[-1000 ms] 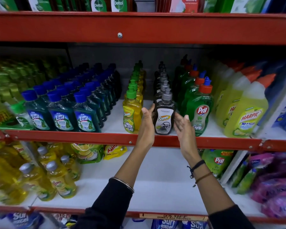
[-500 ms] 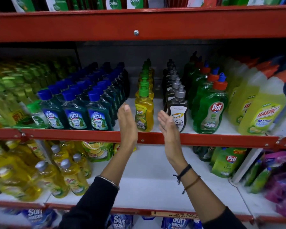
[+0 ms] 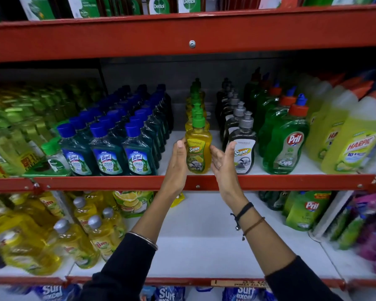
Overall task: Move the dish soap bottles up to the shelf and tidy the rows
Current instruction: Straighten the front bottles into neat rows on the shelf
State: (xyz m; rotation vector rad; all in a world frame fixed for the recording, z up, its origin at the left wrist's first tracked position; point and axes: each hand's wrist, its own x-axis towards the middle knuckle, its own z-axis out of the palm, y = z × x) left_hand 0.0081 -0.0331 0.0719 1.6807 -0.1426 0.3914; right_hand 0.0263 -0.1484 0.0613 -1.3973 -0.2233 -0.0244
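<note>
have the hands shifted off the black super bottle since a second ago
Yes. Both hands, left hand and right hand, moved left from the black Super bottle and now flank the yellow Super bottle.

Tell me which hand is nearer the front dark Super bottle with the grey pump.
Right. The right hand is between the yellow Super bottle and the dark Super bottle, fingertips beside its label; the left hand is beyond the yellow one.

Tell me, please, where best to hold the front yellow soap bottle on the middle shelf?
Probably around the wide labelled body of the yellow bottle, coming from the front with a hand on each flank. It stands upright at the shelf edge, with open gaps either side; the green cap is narrow.
</note>
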